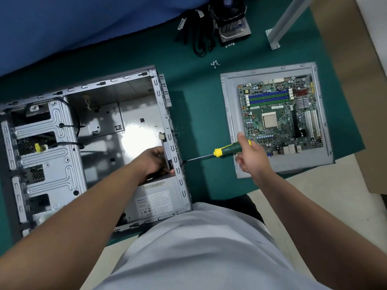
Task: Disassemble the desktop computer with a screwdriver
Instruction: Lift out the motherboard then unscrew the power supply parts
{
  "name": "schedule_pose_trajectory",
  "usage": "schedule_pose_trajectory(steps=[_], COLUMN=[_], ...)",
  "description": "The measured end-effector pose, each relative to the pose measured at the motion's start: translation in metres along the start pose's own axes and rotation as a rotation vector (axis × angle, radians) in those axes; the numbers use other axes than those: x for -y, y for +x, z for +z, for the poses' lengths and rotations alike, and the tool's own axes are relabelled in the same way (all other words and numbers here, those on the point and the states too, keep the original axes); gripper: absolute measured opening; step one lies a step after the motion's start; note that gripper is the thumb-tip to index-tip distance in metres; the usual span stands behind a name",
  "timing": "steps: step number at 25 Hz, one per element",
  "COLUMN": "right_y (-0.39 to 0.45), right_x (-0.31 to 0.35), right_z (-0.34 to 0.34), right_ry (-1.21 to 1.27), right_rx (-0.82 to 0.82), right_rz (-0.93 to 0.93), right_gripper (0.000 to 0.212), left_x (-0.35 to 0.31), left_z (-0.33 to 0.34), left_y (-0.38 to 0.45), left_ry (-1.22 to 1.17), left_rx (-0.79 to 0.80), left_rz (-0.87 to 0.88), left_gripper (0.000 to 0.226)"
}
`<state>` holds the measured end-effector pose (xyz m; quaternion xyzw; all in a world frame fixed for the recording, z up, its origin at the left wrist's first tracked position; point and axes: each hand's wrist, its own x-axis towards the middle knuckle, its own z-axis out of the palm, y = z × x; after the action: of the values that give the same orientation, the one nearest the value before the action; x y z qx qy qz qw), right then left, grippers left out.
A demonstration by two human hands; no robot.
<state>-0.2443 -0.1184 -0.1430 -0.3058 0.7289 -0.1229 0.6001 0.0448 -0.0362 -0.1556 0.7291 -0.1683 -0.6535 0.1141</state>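
Green-yellow screwdriver (226,150) gripped in right hand (250,156), shaft leftward into case wall (177,155); left hand (155,161) grasping inside.

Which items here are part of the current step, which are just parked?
In use: computer case; screwdriver in the right hand, tip at the case's rear wall; left hand inside the case; power supply.

Parked: motherboard on side panel; cooler; cables; loose screws.
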Motion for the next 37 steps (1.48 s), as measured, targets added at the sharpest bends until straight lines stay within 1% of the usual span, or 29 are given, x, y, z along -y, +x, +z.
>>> schedule_pose_trajectory(steps=[1, 3, 4, 6, 8, 9, 11, 12, 13, 14, 15, 16, 18, 19, 20, 22, 23, 24, 25, 27, 29, 30, 31, 32, 33, 34, 35, 36, 37], right_y=[0.004, 0.010, 0.011, 0.011, 0.012, 0.012, 0.014, 0.015, 0.014, 0.014, 0.013, 0.015, 0.016, 0.015, 0.015, 0.014, 0.015, 0.018, 0.018, 0.020, 0.018, 0.019, 0.019, 0.021, 0.021, 0.022, 0.021, 0.021, 0.019], right_x=[0.003, 0.012, 0.016, 0.020, 0.019, 0.020, 0.020, 0.019, 0.021, 0.021, 0.022, 0.021, 0.024, 0.026, 0.027, 0.028, 0.028, 0.027, 0.029, 0.029, 0.027, 0.025, 0.022, 0.020, 0.019, 0.017, 0.017, 0.017, 0.018], right_z=[-0.002, -0.007, -0.010, -0.014, -0.015, -0.016, -0.015, -0.014, -0.015, -0.015, -0.015, -0.016, -0.016, -0.017, -0.017, -0.018, -0.018, -0.017, -0.017, -0.017, -0.018, -0.019, -0.019, -0.019, -0.018, -0.017, -0.017, -0.016, -0.015], right_ry=[-0.049, -0.064, -0.065, -0.137, -0.319, -0.338, -0.186, -0.116, -0.109, -0.133, -0.228, -0.303, -0.245, -0.192, -0.165, -0.213, -0.263, -0.287, -0.275, -0.225, -0.215, -0.255, -0.328, -0.353, -0.295, -0.163, -0.013, 0.133, 0.220], right_rx=[0.007, 0.084, 0.125, 0.176, 0.127, 0.105, 0.148, 0.176, 0.204, 0.223, 0.204, 0.171, 0.176, 0.214, 0.250, 0.272, 0.238, 0.205, 0.206, 0.248, 0.272, 0.267, 0.227, 0.193, 0.176, 0.196, 0.246, 0.300, 0.334], right_rz=[-0.033, -0.073, -0.081, -0.093, -0.125, -0.144, -0.125, -0.102, -0.086, -0.080, -0.098, -0.145, -0.175, -0.158, -0.141, -0.123, -0.136, -0.162, -0.168, -0.145, -0.125, -0.148, -0.186, -0.230, -0.231, -0.191, -0.139, -0.089, -0.053], right_gripper=[0.034, 0.017, 0.017, 0.024, 0.050, 0.049, 0.027, 0.023, 0.022, 0.029, 0.043, 0.047, 0.026, 0.022, 0.024, 0.028, 0.033, 0.032, 0.031, 0.035, 0.027, 0.031, 0.037, 0.035, 0.026, 0.018, 0.018, 0.023, 0.027], left_x=[0.000, -0.001, -0.001, -0.003, -0.003, -0.003, -0.002, -0.002, -0.002, -0.002, -0.002, -0.003, -0.002, -0.002, -0.001, 0.000, 0.000, 0.000, 0.001, 0.001, 0.001, 0.001, 0.001, 0.001, 0.001, 0.001, 0.001, 0.001, 0.001], left_z=[0.000, 0.000, 0.000, 0.001, 0.001, 0.001, 0.001, 0.001, 0.001, 0.001, 0.001, 0.001, 0.002, 0.001, 0.001, 0.000, 0.000, 0.000, -0.001, -0.001, 0.000, 0.000, 0.000, 0.000, 0.000, -0.001, -0.001, -0.001, -0.001], left_y=[-0.001, -0.001, -0.001, -0.001, 0.001, 0.001, 0.001, 0.001, 0.001, 0.000, 0.000, 0.000, 0.002, 0.003, 0.004, 0.004, 0.004, 0.004, 0.004, 0.004, 0.005, 0.005, 0.006, 0.005, 0.005, 0.005, 0.005, 0.005, 0.004], left_ry=[0.013, 0.038, 0.038, 0.002, -0.018, -0.012, 0.005, 0.016, 0.026, 0.032, 0.040, 0.038, -0.010, -0.038, -0.061, -0.066, -0.053, -0.038, -0.023, -0.014, -0.031, -0.040, -0.038, -0.036, -0.040, -0.054, -0.068, -0.072, -0.061], left_rx=[-0.005, -0.019, -0.027, -0.029, -0.025, -0.027, -0.030, -0.027, -0.023, -0.020, -0.020, -0.021, -0.023, -0.025, -0.024, -0.017, -0.009, -0.001, 0.003, 0.001, -0.002, -0.003, -0.002, 0.001, 0.000, -0.001, -0.003, 0.001, 0.006], left_rz=[0.007, 0.013, 0.010, -0.010, -0.024, -0.025, -0.022, -0.021, -0.018, -0.013, -0.006, 0.001, -0.007, -0.015, -0.023, -0.029, -0.025, -0.018, -0.012, -0.009, -0.016, -0.019, -0.020, -0.018, -0.019, -0.024, -0.031, -0.033, -0.032], left_gripper=[0.031, 0.031, 0.034, 0.037, 0.037, 0.037, 0.036, 0.035, 0.035, 0.035, 0.035, 0.036, 0.038, 0.039, 0.041, 0.042, 0.042, 0.041, 0.041, 0.040, 0.040, 0.039, 0.039, 0.040, 0.040, 0.040, 0.040, 0.039, 0.039])
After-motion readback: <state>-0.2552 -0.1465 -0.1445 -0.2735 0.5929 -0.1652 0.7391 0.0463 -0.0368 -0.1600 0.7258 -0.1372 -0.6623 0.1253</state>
